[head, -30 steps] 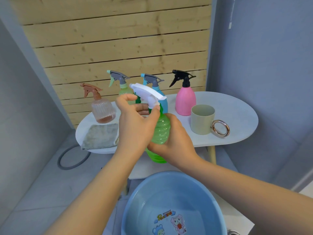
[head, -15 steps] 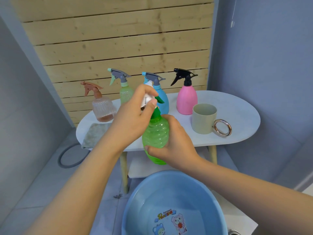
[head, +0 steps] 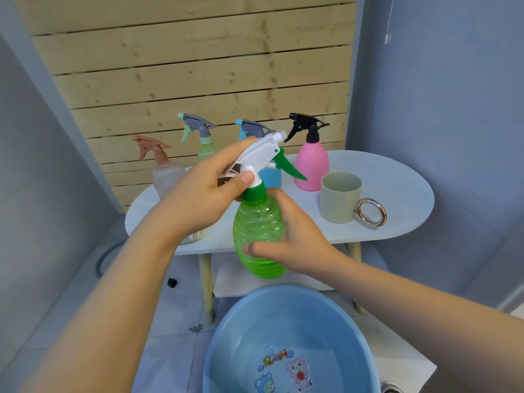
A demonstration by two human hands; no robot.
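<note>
A clear green ribbed spray bottle (head: 256, 222) is held upright in the air in front of the white table and above the blue basin. My right hand (head: 295, 236) grips its body from the right side. My left hand (head: 204, 191) grips the white spray head (head: 263, 150) on top, thumb against the white neck just over the green collar. The nozzle points to the upper right and the green trigger (head: 289, 167) hangs down to the right.
On the white oval table (head: 397, 194) stand a pink spray bottle (head: 311, 163), a blue one (head: 270, 175), a pale green one (head: 205, 148), a clear brown-topped one (head: 167, 174) and a beige mug with a metal ring handle (head: 341, 197). A blue basin (head: 289, 341) holding water sits below.
The white spray head has turned on the bottle: its nozzle pointed left a second ago and now points to the upper right. My left hand turned with it; the right hand kept hold of the body.
</note>
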